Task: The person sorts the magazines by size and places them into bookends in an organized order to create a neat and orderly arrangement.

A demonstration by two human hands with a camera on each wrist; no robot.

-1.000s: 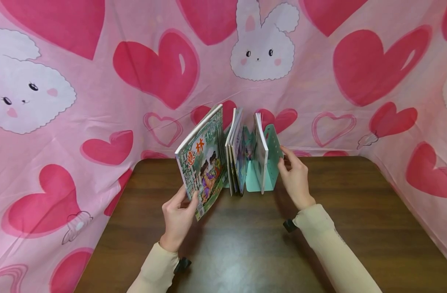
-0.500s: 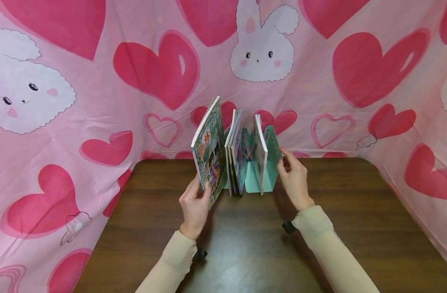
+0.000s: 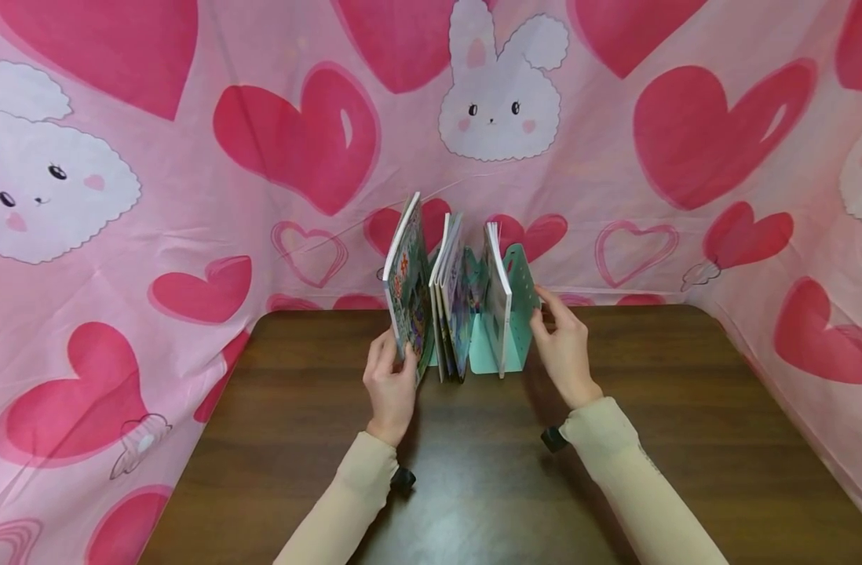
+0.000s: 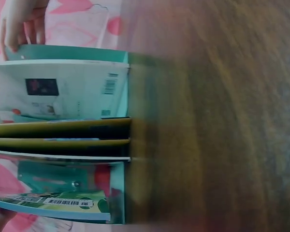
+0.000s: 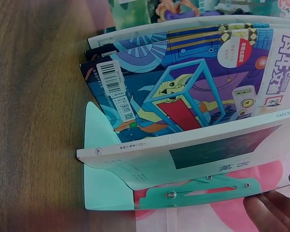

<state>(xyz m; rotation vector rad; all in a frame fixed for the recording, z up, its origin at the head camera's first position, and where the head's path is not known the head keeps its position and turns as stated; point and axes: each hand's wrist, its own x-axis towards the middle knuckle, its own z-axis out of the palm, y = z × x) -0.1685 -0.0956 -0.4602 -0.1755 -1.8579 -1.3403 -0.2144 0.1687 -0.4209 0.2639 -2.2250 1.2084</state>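
In the head view my left hand (image 3: 392, 384) grips a magazine (image 3: 408, 290) with a colourful cover by its near edge, thumb on the cover side. It stands upright at the left end of a teal metal bookend rack (image 3: 521, 302). My right hand (image 3: 564, 345) pinches the rack's right end plate, its thumb and fingers on either side in the right wrist view. Between them stand several upright magazines (image 3: 451, 306), one with a blue illustrated cover (image 5: 183, 92). A white magazine (image 3: 500, 302) leans near the right plate. The left wrist view shows the held magazine (image 4: 53, 205) over the rack's base.
The rack stands toward the back of a dark wooden table (image 3: 473, 486). Behind and beside the table hangs a pink cloth (image 3: 403, 141) with hearts and rabbits. A gap separates the middle magazines from the white one.
My left hand has carried the magazine to the right, up beside the other magazines, turning its cover more edge-on. My right hand stays on the end plate.
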